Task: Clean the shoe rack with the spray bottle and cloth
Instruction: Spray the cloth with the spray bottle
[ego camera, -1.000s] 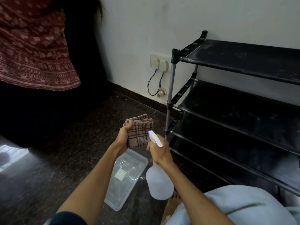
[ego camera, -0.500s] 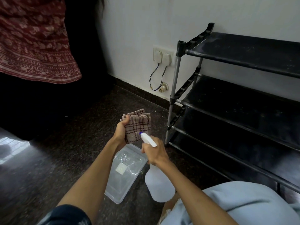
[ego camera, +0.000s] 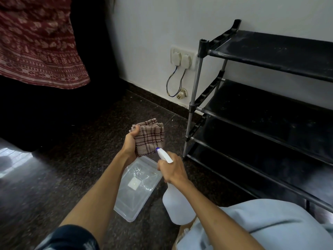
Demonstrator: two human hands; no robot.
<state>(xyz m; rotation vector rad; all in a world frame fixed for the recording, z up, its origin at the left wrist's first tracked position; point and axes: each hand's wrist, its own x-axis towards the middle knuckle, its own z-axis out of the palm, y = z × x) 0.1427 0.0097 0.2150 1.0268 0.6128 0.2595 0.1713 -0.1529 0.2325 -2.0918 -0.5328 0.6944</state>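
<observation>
The left hand (ego camera: 130, 144) grasps the folded cloth (ego camera: 150, 137), thumb over its top left corner, fingers hidden behind. The right hand (ego camera: 172, 169) clenches the neck of the bottle (ego camera: 177, 204), nozzle nearly touching the cloth's lower right corner. The rack (ego camera: 266, 98) stands right, against the wall.

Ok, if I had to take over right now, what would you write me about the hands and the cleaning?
Left hand: holds the folded cloth up.
Right hand: grips the spray bottle, nozzle pointed at the cloth, almost touching it.
Shoe rack: stands to the right by the wall, shelves look dusty, none wiped yet.
Clear tub lies on the floor under the hands.
Left to do: wet the cloth, then wipe each shelf.
</observation>
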